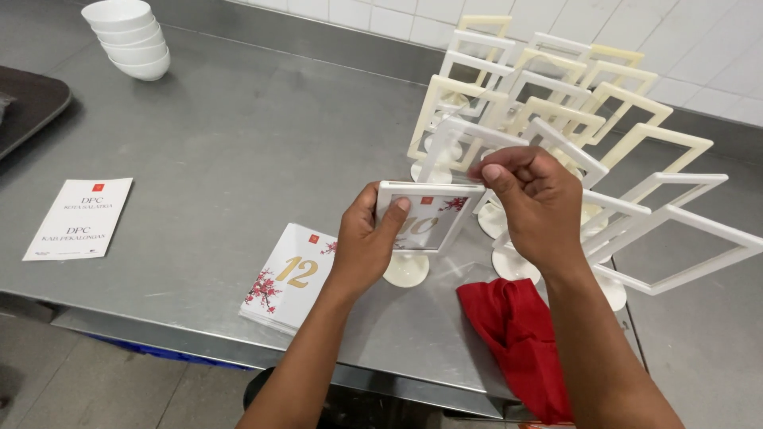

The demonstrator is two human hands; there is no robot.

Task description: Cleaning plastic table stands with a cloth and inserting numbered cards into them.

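My left hand (366,246) grips the left side of a white frame stand (429,216) with a round foot, thumb across its front. Inside the frame sits a white card with a gold number and red blossoms. My right hand (534,208) pinches the frame's top right corner, fingers at the card's upper edge. The stand's foot (406,268) rests on the steel table (230,159). A small stack of similar numbered cards (292,276) lies just left of and below my left hand.
Several empty white and cream frame stands (556,103) crowd the table behind my hands. A red cloth (517,334) hangs over the front edge. A printed white sheet (79,218) lies at left, stacked white bowls (127,36) far left, a dark tray (28,103) beside them.
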